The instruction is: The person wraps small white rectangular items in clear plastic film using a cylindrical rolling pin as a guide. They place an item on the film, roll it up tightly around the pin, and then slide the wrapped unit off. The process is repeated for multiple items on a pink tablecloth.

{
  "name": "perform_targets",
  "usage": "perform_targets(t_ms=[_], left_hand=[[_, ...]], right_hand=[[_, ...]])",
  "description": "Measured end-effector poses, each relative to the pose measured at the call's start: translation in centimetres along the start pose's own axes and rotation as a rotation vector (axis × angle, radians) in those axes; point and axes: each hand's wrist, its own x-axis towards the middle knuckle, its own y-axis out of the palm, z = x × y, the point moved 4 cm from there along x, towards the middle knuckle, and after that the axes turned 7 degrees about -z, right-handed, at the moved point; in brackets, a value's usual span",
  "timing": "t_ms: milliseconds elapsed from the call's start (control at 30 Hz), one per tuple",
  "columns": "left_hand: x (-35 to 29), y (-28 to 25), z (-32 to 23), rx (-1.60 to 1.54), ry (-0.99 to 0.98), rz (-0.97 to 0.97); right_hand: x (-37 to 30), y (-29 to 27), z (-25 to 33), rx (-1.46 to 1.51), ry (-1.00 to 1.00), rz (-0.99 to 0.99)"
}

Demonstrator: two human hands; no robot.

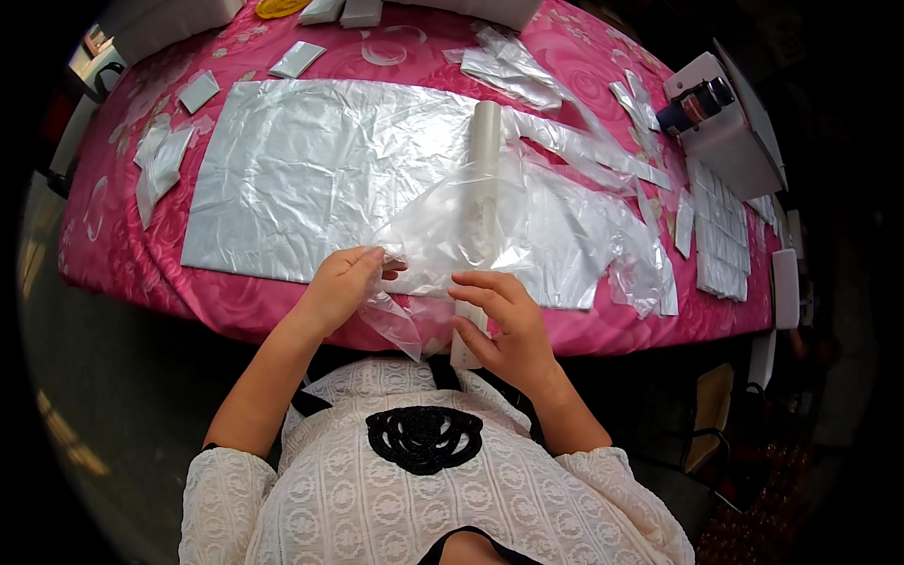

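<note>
Sheeting (292, 179), silvery and flat, lies left of centre on the pink cloth (240, 306); at its near edge the left hand (347, 284) pinches clear film (424, 226) between thumb and fingers, the film reaching right across a pale roll (485, 151). That roll lies right of the left hand, long axis running far to near; the right hand (513, 325), closer to it, is at its near end, fingers spread and curved, contact unclear

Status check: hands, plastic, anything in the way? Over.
Left hand pinching clear plastic. Right hand open at near end of pale tube, contact unclear. Loose plastic drapes across tube's middle.
</note>
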Motion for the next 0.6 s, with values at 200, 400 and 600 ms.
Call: perform_targets(t_ms=[200,400,600], left_hand=[[-0.3,-0.7,-1.3,0.059,0.064,0.017],[2.6,-8.1,-3.7,0.057,-0.030,-0.088],[5.7,-16.0,-3.4,0.302,-0.073,-0.288]], right_hand=[[0.3,1.0,0.4,-0.002,-0.017,0.001],[-1.5,0.4,0.2,-0.452,0.199,0.015],[-3.6,2.0,-1.9,-0.391,0.649,0.338]])
